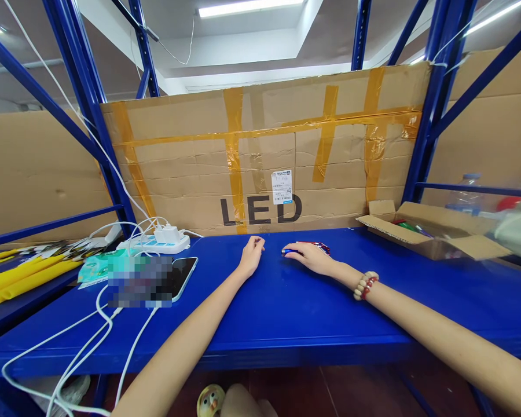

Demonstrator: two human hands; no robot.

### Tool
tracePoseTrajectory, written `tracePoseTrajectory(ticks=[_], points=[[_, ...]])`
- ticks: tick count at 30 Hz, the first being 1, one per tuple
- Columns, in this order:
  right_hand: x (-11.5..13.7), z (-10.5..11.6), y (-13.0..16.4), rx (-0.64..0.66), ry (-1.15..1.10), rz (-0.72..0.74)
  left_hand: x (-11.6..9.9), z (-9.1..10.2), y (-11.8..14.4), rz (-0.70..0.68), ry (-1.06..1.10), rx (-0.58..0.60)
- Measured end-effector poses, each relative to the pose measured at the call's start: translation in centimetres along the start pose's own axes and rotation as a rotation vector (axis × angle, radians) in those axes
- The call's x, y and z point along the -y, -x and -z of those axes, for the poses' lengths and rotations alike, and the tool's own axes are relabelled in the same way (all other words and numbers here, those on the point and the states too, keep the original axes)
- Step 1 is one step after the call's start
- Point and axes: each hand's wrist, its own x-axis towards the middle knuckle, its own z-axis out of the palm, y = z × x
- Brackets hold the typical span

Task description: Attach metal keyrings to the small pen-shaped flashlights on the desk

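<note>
Two bare arms reach over a blue shelf [286,313]; the right hand [309,257] lies on some pens [315,247], fingers curled over them; the left hand [252,253] rests just beside, loosely curled, holding nothing; a cardboard box [434,231] sits further right.

"LED" on cardboard sheet [260,156]

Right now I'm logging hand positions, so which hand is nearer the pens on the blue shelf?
Right. The right hand rests on the pens; the left hand lies apart, to their left.
</note>
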Motion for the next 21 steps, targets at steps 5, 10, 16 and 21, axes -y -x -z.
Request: tracePoseTrajectory(ticks=[5,10,16,21], points=[[-0.1,0.1,0.1,0.046,0.05,0.012,-0.1,0.0,0.1,-0.001,-0.007,-0.005],[-0.6,0.9,0.3,0.148,0.099,-0.018,-0.3,0.0,0.2,0.01,-0.017,0.002],[-2.4,2.9,0.6,0.168,0.207,-0.159,-0.2,0.0,0.1,0.0,-0.033,0.008],[-4.5,4.3,1.2,0.059,0.279,-0.197,-0.2,0.0,0.1,-0.012,-0.056,0.015]])
